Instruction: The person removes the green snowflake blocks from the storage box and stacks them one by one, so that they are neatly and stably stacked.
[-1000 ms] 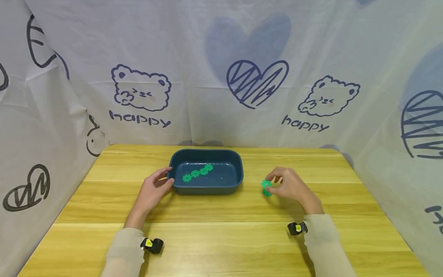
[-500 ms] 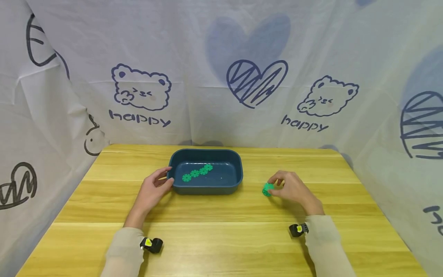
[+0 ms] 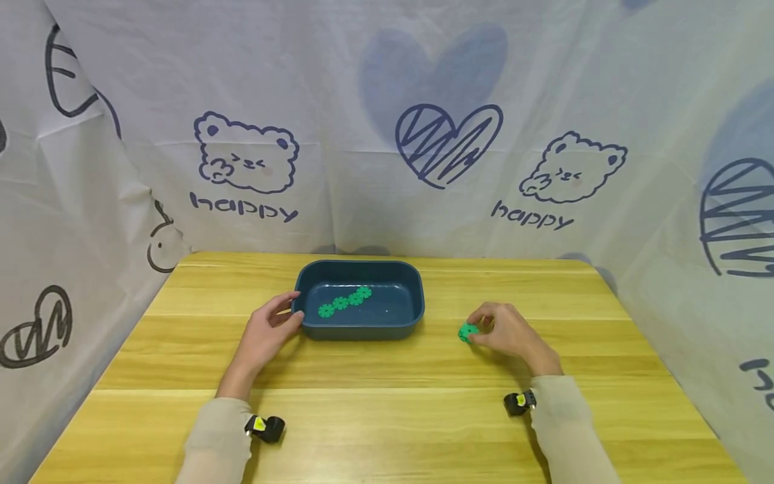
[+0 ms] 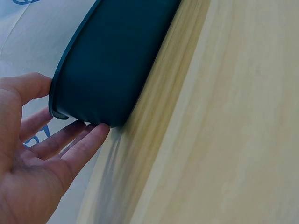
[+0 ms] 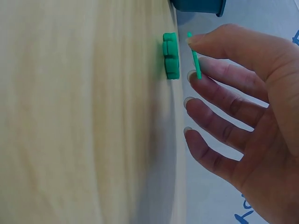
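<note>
My right hand (image 3: 504, 329) pinches a thin green notched plastic disc (image 5: 195, 63) between thumb and fingertips. Just under it, a short stack of matching green discs (image 5: 171, 56) sits on the table, with a narrow gap showing in the right wrist view. The other fingers of that hand are loosely bent. At the left end of a dark blue bin (image 3: 363, 333), my left hand (image 3: 272, 324) rests with spread fingers. In the left wrist view its thumb is at the rim and its fingertips (image 4: 103, 130) touch the end wall.
Several green discs (image 3: 340, 303) lie in a slanting row on the bin's floor, toward its left side. The bin stands near the back of the wooden table (image 3: 375, 417). Behind hangs a white cloth (image 3: 357, 202) with drawings.
My right hand has lowered slightly, bringing the pinched disc from above and behind the stack to close over it. The left hand and bin have stayed put.
</note>
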`<action>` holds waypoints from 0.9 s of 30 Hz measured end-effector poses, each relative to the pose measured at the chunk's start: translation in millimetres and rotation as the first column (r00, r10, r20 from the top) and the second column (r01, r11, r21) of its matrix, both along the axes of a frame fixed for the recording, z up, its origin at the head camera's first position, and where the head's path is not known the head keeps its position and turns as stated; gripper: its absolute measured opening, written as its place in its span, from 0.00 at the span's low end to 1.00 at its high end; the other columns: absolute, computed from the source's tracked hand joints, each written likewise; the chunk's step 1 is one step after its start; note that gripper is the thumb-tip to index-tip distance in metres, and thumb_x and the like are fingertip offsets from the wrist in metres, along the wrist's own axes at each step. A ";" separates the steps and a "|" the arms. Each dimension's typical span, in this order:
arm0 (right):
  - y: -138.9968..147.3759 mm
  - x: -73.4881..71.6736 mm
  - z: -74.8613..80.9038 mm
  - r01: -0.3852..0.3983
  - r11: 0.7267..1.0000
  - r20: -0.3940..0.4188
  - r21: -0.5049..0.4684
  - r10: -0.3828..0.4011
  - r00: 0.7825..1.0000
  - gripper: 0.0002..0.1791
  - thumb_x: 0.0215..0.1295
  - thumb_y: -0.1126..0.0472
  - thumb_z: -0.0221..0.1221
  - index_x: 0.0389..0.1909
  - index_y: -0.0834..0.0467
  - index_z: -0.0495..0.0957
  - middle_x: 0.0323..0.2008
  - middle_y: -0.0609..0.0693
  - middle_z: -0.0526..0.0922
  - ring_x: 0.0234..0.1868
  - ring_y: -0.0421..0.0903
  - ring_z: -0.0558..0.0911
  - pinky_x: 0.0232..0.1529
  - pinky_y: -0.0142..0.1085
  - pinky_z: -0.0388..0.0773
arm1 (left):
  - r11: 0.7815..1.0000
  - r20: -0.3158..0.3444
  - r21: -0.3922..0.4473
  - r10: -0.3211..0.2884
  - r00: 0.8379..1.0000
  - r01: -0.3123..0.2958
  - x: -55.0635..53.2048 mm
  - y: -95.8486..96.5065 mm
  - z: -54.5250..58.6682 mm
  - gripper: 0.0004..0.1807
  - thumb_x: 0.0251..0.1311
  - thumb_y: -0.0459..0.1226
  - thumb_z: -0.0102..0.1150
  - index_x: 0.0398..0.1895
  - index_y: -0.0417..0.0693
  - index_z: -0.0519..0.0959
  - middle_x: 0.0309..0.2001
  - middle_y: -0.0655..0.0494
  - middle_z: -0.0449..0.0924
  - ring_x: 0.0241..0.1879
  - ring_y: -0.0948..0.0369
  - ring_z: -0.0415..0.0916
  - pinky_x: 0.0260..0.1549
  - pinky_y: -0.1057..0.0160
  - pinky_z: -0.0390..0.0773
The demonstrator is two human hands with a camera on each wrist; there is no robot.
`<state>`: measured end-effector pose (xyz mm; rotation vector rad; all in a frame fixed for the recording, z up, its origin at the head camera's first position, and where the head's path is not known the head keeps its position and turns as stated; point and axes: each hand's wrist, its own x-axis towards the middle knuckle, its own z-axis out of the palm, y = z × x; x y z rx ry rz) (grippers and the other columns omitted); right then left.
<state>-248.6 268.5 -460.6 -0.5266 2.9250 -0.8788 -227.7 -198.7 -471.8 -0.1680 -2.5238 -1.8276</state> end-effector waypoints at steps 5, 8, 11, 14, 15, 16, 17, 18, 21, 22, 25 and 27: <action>0.6 0.3 -1.0 -0.010 1.000 0.016 -0.010 0.010 1.000 0.12 0.60 0.63 0.72 0.44 0.57 0.87 0.42 0.50 0.87 0.39 0.44 0.80 0.41 0.37 0.80 | 1.000 0.005 -0.009 0.000 1.000 0.000 0.2 -0.2 0.2 0.28 0.75 0.42 0.58 0.74 0.43 0.69 0.72 0.36 0.70 0.67 0.39 0.75 0.52 0.71 0.84; 1.1 0.2 -1.3 -0.014 1.000 0.022 -0.017 0.015 1.000 0.12 0.60 0.63 0.72 0.45 0.57 0.87 0.42 0.51 0.87 0.39 0.44 0.80 0.41 0.37 0.80 | 1.000 0.006 -0.009 -0.002 1.000 0.002 0.7 -0.4 0.6 0.29 0.75 0.42 0.58 0.74 0.43 0.69 0.73 0.36 0.70 0.68 0.40 0.75 0.52 0.72 0.84; 1.9 -0.4 -2.0 -0.019 1.000 0.030 -0.020 0.019 0.999 0.12 0.60 0.63 0.72 0.45 0.57 0.87 0.42 0.51 0.87 0.39 0.44 0.80 0.42 0.37 0.81 | 1.000 0.007 -0.005 -0.005 1.000 0.005 1.2 -0.5 1.8 0.29 0.75 0.42 0.58 0.74 0.42 0.68 0.73 0.36 0.70 0.68 0.39 0.74 0.52 0.73 0.83; 3.0 -1.4 -2.7 -0.025 0.999 0.043 -0.026 0.026 0.999 0.12 0.60 0.63 0.71 0.46 0.57 0.87 0.42 0.51 0.87 0.40 0.44 0.81 0.42 0.37 0.81 | 1.000 0.011 -0.004 -0.004 1.000 0.005 1.6 -0.3 2.9 0.28 0.75 0.42 0.58 0.74 0.42 0.68 0.73 0.36 0.69 0.68 0.40 0.74 0.51 0.74 0.82; 3.3 -1.7 -3.0 -0.025 0.999 0.047 -0.028 0.027 0.999 0.12 0.61 0.63 0.71 0.46 0.57 0.87 0.42 0.51 0.87 0.40 0.45 0.81 0.42 0.37 0.81 | 1.000 0.012 -0.003 -0.004 1.000 0.004 1.8 -0.3 3.2 0.28 0.75 0.42 0.58 0.74 0.43 0.68 0.73 0.36 0.69 0.68 0.40 0.74 0.51 0.75 0.82; 3.5 -1.9 -3.3 -0.027 0.999 0.051 -0.031 0.028 0.998 0.12 0.61 0.63 0.71 0.46 0.57 0.87 0.42 0.51 0.86 0.40 0.45 0.81 0.42 0.37 0.81 | 1.000 0.012 -0.004 -0.003 1.000 0.003 1.8 -0.3 3.2 0.28 0.75 0.42 0.58 0.74 0.43 0.68 0.73 0.36 0.69 0.68 0.40 0.74 0.51 0.75 0.82; 3.5 -2.1 -3.4 -0.028 0.999 0.055 -0.034 0.030 0.998 0.12 0.61 0.63 0.71 0.46 0.57 0.87 0.42 0.51 0.86 0.40 0.44 0.80 0.42 0.37 0.81 | 1.000 0.013 -0.004 -0.003 1.000 0.003 1.7 -0.3 3.2 0.28 0.75 0.42 0.58 0.74 0.43 0.68 0.73 0.36 0.69 0.68 0.40 0.74 0.51 0.75 0.82; 3.6 -2.3 -3.5 -0.029 0.999 0.057 -0.037 0.032 0.998 0.12 0.61 0.63 0.71 0.46 0.57 0.87 0.42 0.51 0.86 0.40 0.44 0.81 0.42 0.37 0.81 | 1.000 0.014 -0.004 -0.003 1.000 0.003 1.8 -0.1 3.0 0.28 0.75 0.41 0.58 0.74 0.43 0.68 0.73 0.36 0.69 0.68 0.40 0.74 0.50 0.76 0.82; 3.8 -3.0 -4.5 -0.033 0.999 0.062 -0.040 0.035 0.997 0.12 0.61 0.63 0.71 0.46 0.57 0.86 0.42 0.51 0.86 0.40 0.43 0.81 0.42 0.37 0.81 | 1.000 0.016 -0.005 -0.003 1.000 0.003 1.7 -0.1 3.0 0.28 0.75 0.41 0.58 0.74 0.43 0.68 0.73 0.36 0.69 0.68 0.40 0.74 0.50 0.76 0.81; 3.8 -3.4 -4.9 -0.035 0.999 0.063 -0.041 0.038 0.997 0.12 0.62 0.62 0.71 0.46 0.57 0.86 0.42 0.51 0.86 0.39 0.43 0.81 0.42 0.37 0.81 | 1.000 0.017 -0.006 -0.001 1.000 0.002 1.6 0.0 3.2 0.28 0.75 0.41 0.58 0.74 0.43 0.68 0.73 0.36 0.69 0.68 0.40 0.74 0.50 0.76 0.81; 4.5 -4.8 -6.0 -0.038 0.998 0.063 -0.043 0.040 0.997 0.12 0.62 0.63 0.71 0.46 0.58 0.86 0.42 0.52 0.86 0.39 0.43 0.81 0.42 0.36 0.82 | 1.000 0.020 -0.014 0.001 1.000 -0.001 1.9 0.2 4.0 0.28 0.75 0.41 0.58 0.74 0.43 0.68 0.73 0.37 0.70 0.68 0.40 0.74 0.51 0.76 0.81; 4.5 -5.3 -6.3 -0.038 0.998 0.066 -0.049 0.041 0.997 0.12 0.62 0.63 0.71 0.46 0.58 0.86 0.42 0.53 0.86 0.39 0.44 0.81 0.42 0.37 0.82 | 1.000 0.020 -0.019 0.003 1.000 -0.002 2.0 0.4 4.3 0.28 0.75 0.41 0.58 0.74 0.43 0.68 0.73 0.37 0.70 0.68 0.40 0.74 0.51 0.75 0.81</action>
